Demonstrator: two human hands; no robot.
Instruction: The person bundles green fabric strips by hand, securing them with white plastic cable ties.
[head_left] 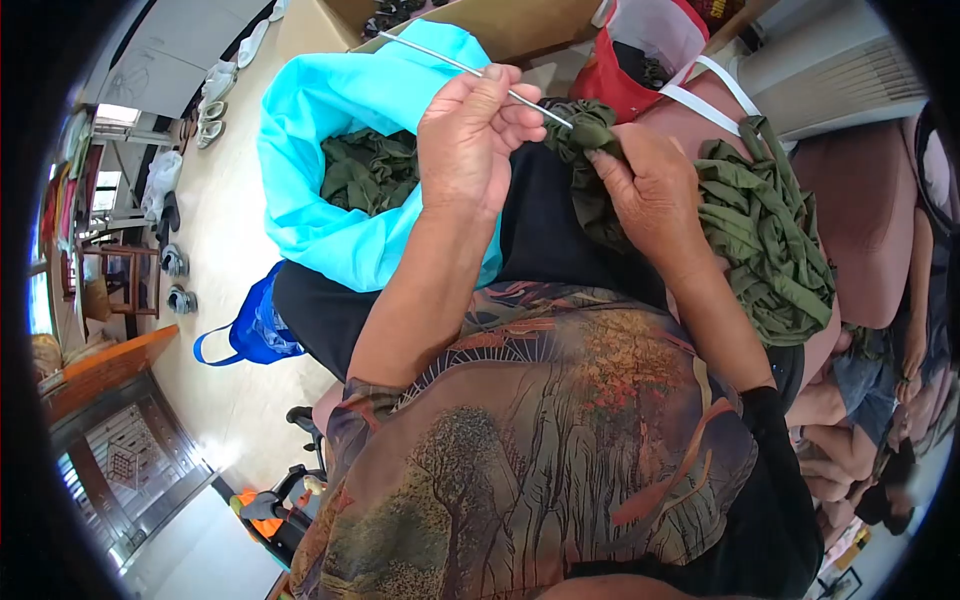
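My left hand (465, 140) is closed, pinching a thin metal rod (430, 52) between thumb and fingers. The rod slants down to the right, and its lower end meets a bunched piece of dark green fabric (592, 128). My right hand (655, 185) grips that fabric, thumb on top. Beside my left forearm lies a turquoise bag (300, 120), its mouth open around more dark green fabric (370, 170). A large heap of green fabric (765, 240) rests to the right of my right hand.
A red bag (625, 85) with dark contents and a cardboard box (330, 25) stand at the far side. A blue bag (262, 325) is at the left. Shoes (210, 120) line the floor. Other people (850, 430) sit along the right edge, near a pink seat (870, 220).
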